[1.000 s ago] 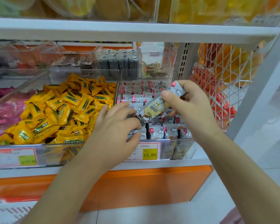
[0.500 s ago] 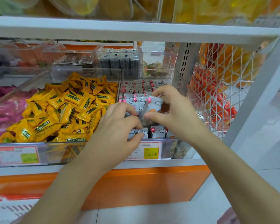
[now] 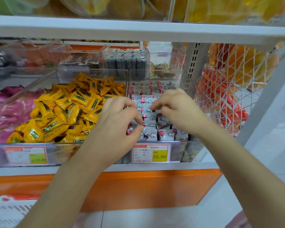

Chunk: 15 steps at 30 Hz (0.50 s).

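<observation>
Though most packets [image 3: 150, 135] stand in rows, my right grip [image 3: 176, 111] pinches one; left grip [image 3: 122, 119] pinches neighbours; front ones need straightening.

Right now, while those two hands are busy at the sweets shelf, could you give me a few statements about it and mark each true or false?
1. The left hand and the right hand are both down at the grey cloud-print packets. True.
2. The yellow packets lie to the right of the grey ones. False: they are heaped to their left.
3. The price tag on the front of the grey packets' bin reads 15.80. True.
4. The right hand holds a packet high above the bin. False: its fingers are low among the rows of packets.
</observation>
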Available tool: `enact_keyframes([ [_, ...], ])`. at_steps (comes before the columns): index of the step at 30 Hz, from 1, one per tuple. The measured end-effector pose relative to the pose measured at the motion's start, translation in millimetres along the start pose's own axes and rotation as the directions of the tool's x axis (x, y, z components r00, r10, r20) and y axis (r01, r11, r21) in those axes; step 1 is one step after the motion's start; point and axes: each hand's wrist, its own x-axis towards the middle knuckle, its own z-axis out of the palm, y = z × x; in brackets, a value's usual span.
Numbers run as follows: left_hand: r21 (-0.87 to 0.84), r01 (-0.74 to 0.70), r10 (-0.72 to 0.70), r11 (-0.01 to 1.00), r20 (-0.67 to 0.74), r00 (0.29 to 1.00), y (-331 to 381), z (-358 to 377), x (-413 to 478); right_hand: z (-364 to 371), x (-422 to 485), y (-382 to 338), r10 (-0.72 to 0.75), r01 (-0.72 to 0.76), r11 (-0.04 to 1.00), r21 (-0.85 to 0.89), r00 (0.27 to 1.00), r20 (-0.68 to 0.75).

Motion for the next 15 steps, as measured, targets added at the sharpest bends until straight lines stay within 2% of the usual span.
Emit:
enact_keyframes([
  [2, -0.001, 0.001, -0.001, 1.000, -0.012, 1.000, 0.6, 0.8, 0.9, 1.3, 8.3, 3.6, 0.014, -0.015, 0.998, -0.063, 1.000, -0.020],
  [6, -0.012, 0.038, -0.038, 0.999, -0.055, 0.998, 0.5, 1.8, 3.6, 14.2, 16.2, -0.3, -0.049, 0.057, 0.960, -0.272, 0.998, 0.035],
  [8, -0.020, 0.057, -0.058, 0.998, -0.072, 0.996, 0.5, 2.0, 4.4, 17.5, 18.1, -2.7, -0.075, 0.083, 0.950, -0.301, 0.997, 0.036],
  [9, -0.022, 0.064, -0.066, 0.998, -0.082, 0.994, 0.6, 1.7, 4.8, 16.1, 18.6, -3.1, -0.089, 0.090, 0.958, -0.272, 0.996, 0.017],
  [11, -0.016, 0.081, -0.082, 0.997, -0.101, 0.992, 0.9, 1.0, 5.8, 8.7, 17.2, -3.9, -0.078, 0.071, 0.993, -0.092, 0.995, -0.069],
  [13, -0.007, 0.097, -0.097, 0.995, -0.123, 0.988, 1.0, 0.7, 6.7, -1.4, 12.3, -5.6, -0.003, 0.036, 0.986, 0.160, 0.980, -0.198],
  [15, -0.017, 0.119, -0.120, 0.993, -0.149, 0.982, 1.3, 0.3, 7.2, -9.6, 4.2, -7.5, 0.087, 0.025, 0.948, 0.318, 0.939, -0.333],
])
